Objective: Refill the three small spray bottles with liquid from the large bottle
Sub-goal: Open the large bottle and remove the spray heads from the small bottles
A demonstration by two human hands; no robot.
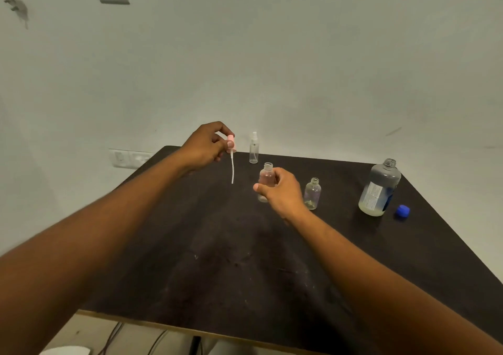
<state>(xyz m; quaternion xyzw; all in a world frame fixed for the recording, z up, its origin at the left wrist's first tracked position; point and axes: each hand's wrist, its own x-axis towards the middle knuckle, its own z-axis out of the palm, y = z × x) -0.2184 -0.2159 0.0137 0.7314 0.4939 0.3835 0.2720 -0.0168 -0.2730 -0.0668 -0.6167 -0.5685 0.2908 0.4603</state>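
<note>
The dark rectangular table (272,273) carries all task items. The large clear plastic bottle (379,188) with a printed label stands uncapped near the right edge, a shallow layer of pale liquid at its base; its blue screw cap (402,211) lies just beside it. Risk: the low level requires a steep tilt, and the wide mouth may overshoot a narrow neck.

The right hand (280,191) grips a small clear round bottle (266,182), open-necked, upright near table centre. Risk: whether its base rests on the table cannot be determined; a loose hold could tip it.

A second small clear open bottle (312,193) stands just beside that hand, within knocking range.

A slim clear spray bottle (253,148) stands behind, sprayer fitted, not yet opened.

The left hand (206,148) pinches a pink spray head (230,144); its white dip tube (232,169) hangs free and may drip or pick up dirt if laid down.
</note>
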